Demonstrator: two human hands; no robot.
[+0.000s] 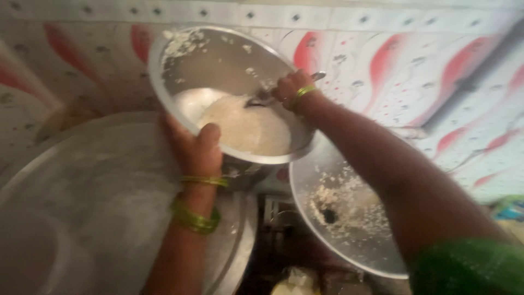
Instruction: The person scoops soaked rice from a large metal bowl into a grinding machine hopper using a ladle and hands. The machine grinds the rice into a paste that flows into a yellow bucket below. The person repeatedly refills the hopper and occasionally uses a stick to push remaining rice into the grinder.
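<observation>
My left hand [194, 147] grips the near rim of a steel bowl [218, 60], fingers curled under the outside wall and the thumb pressed over the edge; the hand is closed firmly on that rim. The bowl is tipped steeply toward me, its mouth facing the camera. A mass of white cooked rice [245, 128] sits in the lower part of the bowl, against the low side of the rim, and loose grains cling to the upper inner wall. My right hand [289, 90] is inside the bowl at its right edge, fingers wrapped tight round the handle of a metal spoon [262, 98]; the spoon's bowl end lies at the top edge of the rice, though blur keeps me from telling whether it touches. Green bangles [196, 218] ring my left wrist, and a thinner green one sits on the right wrist. Below the bowl to the right lies a round steel lid [338, 175], flat side up, with scattered rice grains and a dark knob near its centre. To the left, under my left forearm, lies a large round steel tray [82, 180]. Behind everything stands a tiled wall [415, 60] patterned in white with red swirls. A green sleeve [469, 267] covers my right upper arm at the lower right.
</observation>
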